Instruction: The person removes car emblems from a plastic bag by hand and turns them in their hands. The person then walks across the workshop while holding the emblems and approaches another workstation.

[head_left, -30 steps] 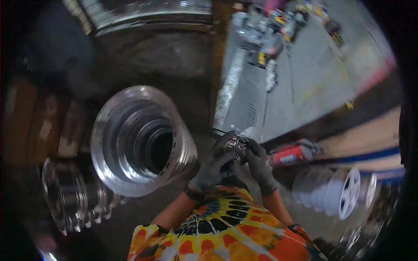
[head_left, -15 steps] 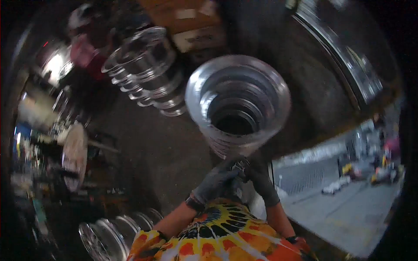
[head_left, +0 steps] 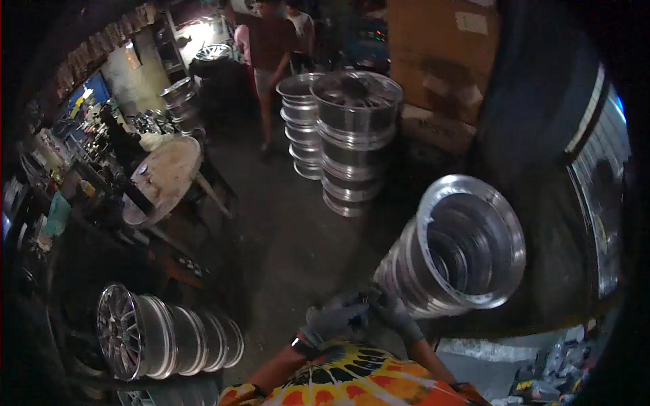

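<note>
My left hand (head_left: 336, 319), in a grey glove, is held in front of my body with its fingers curled. Against it is my right hand (head_left: 395, 314), also gloved and closed. Something small and dark may be between the fingers, but it is too dim to make out. Just beyond my right hand rises a tall stack of silver wheel rims (head_left: 433, 264), its open top rim facing up. Neither hand visibly grips the stack.
More rim stacks (head_left: 355, 145) stand ahead, near large cardboard boxes (head_left: 437, 61). A spoked rim stack (head_left: 169, 335) is at lower left, and a round wooden table (head_left: 162, 179) at left. A person (head_left: 271, 54) stands at the back. Clutter lies at lower right.
My view has swung left, so the nearby rim stack now appears farther right and the boxes and table show more fully. My hands stay together in front of my body.
</note>
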The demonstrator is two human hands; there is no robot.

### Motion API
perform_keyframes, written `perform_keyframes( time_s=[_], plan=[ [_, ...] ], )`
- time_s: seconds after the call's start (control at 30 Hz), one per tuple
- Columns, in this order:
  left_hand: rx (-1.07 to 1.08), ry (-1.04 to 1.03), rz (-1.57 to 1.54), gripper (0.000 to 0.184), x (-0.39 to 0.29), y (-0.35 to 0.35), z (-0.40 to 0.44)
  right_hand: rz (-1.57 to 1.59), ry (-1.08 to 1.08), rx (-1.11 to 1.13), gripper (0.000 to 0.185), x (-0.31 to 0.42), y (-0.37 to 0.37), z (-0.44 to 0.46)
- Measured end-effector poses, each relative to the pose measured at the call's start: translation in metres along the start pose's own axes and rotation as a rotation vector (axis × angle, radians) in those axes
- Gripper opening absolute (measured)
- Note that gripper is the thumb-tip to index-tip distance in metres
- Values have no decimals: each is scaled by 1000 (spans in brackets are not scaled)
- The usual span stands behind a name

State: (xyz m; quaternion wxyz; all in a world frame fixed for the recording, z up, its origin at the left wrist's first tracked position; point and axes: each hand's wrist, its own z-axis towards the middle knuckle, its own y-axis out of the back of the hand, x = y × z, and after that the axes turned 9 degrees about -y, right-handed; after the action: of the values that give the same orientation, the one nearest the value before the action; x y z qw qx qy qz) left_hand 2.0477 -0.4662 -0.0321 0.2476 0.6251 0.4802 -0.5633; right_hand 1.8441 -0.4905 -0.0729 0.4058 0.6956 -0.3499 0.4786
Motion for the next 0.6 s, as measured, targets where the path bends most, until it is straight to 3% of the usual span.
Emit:
perform_keyframes(
  time_s=[0.13,0.2,0.23,0.33,0.4,0.43,0.5,0.53,0.6],
  plan=[
    [-42,-85,-37,35,21,78,5,-356,257,169,32,-14,-38,73],
    [-22,-314,307,32,19,114,-1,-46,194,138,30,6,-64,96],
    [-24,-390,425,32,9,128,-4,-48,201,146,30,20,-71,106],
    [-87,-434,357,29,-23,155,-16,-44,100,277,33,45,-86,138],
    [-155,-204,-119,27,-33,168,-17,-167,350,329,38,46,-87,156],
    [-161,-205,-131,27,-32,174,-18,-209,431,347,40,54,-90,161],
    [-199,-256,-229,28,-22,185,-17,328,-146,465,40,75,-93,167],
    [-217,-262,-238,28,-2,193,-13,319,-151,483,40,70,-96,179],
    [-328,-455,100,30,34,208,-7,160,4,322,38,38,-102,212]
  ],
)
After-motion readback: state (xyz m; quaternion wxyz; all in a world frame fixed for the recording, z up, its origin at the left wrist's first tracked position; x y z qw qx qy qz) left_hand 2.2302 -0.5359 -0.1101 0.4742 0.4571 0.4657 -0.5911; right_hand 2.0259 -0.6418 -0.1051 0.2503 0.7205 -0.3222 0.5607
